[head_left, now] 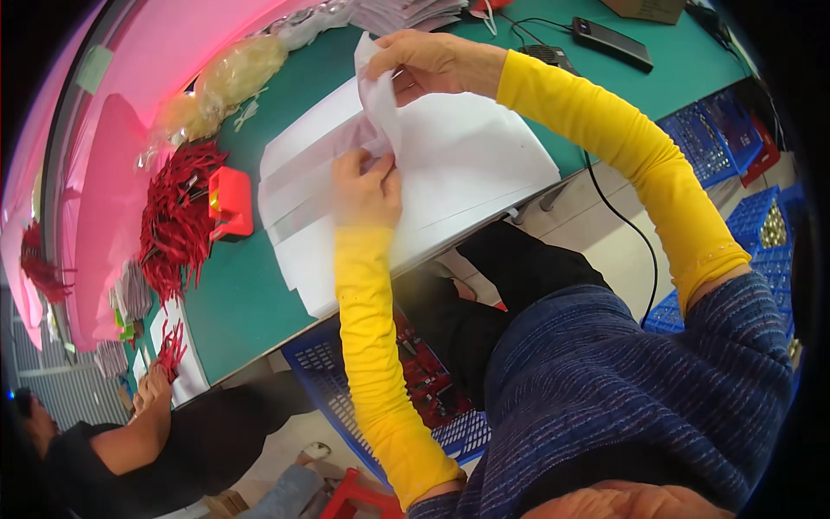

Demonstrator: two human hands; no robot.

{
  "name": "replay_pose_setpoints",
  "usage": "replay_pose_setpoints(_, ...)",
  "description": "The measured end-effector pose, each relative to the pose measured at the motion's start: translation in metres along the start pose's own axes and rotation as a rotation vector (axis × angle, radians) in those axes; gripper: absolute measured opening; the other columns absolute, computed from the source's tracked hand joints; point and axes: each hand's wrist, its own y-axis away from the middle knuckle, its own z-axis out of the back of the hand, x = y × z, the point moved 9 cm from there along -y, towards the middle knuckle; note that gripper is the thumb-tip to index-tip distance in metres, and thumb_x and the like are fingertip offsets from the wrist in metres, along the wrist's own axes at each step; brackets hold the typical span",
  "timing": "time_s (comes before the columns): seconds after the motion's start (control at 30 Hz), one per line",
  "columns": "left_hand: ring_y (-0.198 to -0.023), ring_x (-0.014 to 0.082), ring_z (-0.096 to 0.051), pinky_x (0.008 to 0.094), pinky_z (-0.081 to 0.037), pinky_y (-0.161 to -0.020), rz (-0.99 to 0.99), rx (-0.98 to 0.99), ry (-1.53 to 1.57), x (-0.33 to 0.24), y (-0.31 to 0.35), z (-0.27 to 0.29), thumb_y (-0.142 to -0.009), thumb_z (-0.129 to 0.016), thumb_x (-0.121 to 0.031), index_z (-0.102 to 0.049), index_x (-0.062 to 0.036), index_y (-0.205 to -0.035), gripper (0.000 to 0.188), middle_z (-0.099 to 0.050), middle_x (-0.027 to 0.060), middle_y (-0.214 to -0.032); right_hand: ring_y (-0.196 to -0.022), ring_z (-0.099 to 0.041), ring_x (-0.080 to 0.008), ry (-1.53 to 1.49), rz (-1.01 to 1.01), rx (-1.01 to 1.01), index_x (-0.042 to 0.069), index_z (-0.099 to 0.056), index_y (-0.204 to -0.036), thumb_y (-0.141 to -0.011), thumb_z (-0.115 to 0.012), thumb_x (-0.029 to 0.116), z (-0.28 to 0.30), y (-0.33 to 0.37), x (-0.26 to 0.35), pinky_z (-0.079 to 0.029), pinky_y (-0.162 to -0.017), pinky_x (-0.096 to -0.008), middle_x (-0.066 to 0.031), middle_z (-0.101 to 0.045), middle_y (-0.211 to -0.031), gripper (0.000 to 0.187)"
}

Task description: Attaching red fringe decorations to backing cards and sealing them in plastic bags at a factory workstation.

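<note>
Left hand [370, 192]: I see its fingers bent against the near end of the thin white sheet; blur keeps me from telling whether they pinch it.
Thin white sheet [379, 111]: held up and creased between the two hands, above the white paper stack [484, 156].
Right hand [428, 65]: thumb and fingers clamp the far end, well apart from the left hand.
Handling: I'd judge a light grip and even tension best; a hard tug could tear or crease it.
Green table [220, 303]: on the left, heaped red strips [177, 221] beside a red plastic dispenser [233, 203]; far right, a dark handheld device [612, 44].
Room: near left, a co-worker's hand [154, 391]; right, blue baskets [752, 216] beyond the table.
</note>
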Motion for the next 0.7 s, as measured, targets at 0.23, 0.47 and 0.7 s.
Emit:
replay_pose_setpoints(0.23,-0.091,0.0343,-0.054,0.0422,-0.045,-0.079,-0.008,0.033,0.13,0.002,0.006,0.006,-0.072,-0.059,-0.007,-0.065,-0.0011,-0.084,0.015,-0.059,0.0165,-0.092,-0.08,-0.066,-0.0228,0.08,-0.067,0.102,0.004,-0.052,-0.109,-0.079,-0.062,0.018,-0.078,-0.039,-0.015,-0.054,-0.073,-0.0342,-0.0124,-0.064,-0.095,0.035)
replay_pose_setpoints(0.47,-0.068,0.0287,-0.06,0.0357,-0.049,-0.065,0.128,-0.104,-0.156,-0.017,0.029,0.045,-0.073,-0.061,-0.01,-0.064,-0.0022,-0.082,0.012,-0.063,0.0131,-0.08,-0.067,-0.067,-0.0191,0.246,-0.154,0.094,0.001,-0.054,-0.1,-0.078,-0.059,0.013,-0.108,-0.052,-0.047,-0.054,-0.055,-0.0279,-0.0139,-0.064,-0.083,0.026)
replay_pose_setpoints(0.7,-0.051,0.0155,-0.057,0.0299,-0.047,-0.052,0.738,-0.351,0.005,0.099,0.047,0.091,-0.075,-0.062,-0.015,-0.055,-0.008,-0.109,0.035,-0.064,0.0087,-0.068,-0.071,-0.066,-0.0175,0.407,-0.213,0.177,0.0,-0.057,-0.097,-0.084,-0.055,0.029,-0.117,-0.045,-0.046,-0.054,-0.059,-0.0255,-0.0141,-0.064,-0.086,0.032)
